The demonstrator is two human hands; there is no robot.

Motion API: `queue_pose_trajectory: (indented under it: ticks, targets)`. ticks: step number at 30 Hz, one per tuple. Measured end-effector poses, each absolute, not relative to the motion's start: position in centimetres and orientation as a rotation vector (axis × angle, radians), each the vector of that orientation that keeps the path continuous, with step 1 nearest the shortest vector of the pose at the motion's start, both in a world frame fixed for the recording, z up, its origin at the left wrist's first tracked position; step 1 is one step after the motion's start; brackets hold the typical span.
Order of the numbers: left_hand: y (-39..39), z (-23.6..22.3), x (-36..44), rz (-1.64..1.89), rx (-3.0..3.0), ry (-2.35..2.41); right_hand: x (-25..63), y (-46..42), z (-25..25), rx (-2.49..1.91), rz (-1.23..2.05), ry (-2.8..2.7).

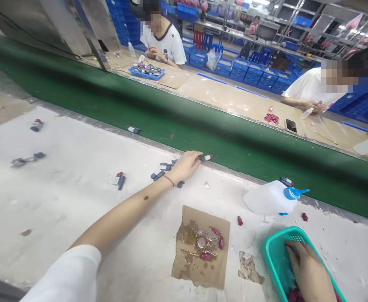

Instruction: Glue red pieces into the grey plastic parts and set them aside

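My left hand (185, 165) reaches far forward to the edge of the green conveyor belt (171, 121), fingers closed on a small grey, white and red part (206, 158). Several small dark grey parts (163, 170) lie on the white table just beside that hand. My right hand (308, 268) is inside a teal plastic basket (273, 256) at the lower right, fingers down among red pieces; what they hold is hidden.
A stained cardboard square (202, 247) with red bits lies in front of me. A white squeeze bottle with a blue nozzle (273, 197) lies on its side. Across the belt two people work at a brown table, with blue crates behind them.
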State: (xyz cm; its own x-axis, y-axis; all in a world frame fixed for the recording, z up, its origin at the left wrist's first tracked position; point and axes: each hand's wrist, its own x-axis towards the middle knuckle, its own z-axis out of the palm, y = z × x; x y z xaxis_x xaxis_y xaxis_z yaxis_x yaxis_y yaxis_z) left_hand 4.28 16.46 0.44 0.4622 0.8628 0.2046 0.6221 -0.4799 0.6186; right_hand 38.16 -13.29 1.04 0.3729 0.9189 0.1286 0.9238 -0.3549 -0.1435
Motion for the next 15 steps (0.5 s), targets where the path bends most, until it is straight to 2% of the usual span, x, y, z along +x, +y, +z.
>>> queue_pose_trajectory:
  ticks: [5,9,15]
  targets:
    - [20.3,0.9,-1.2,0.737,2.234,1.557,37.1,-12.8,3.2,-2.488,0.083,-1.432]
    - [22.7,1.4,-6.7,0.714,2.102,1.854,35.6,-12.7,5.1,-2.280,0.367,-1.152]
    - [23.3,1.5,-9.4,0.539,2.066,1.873,30.9,-11.9,6.7,-1.984,0.572,-1.007]
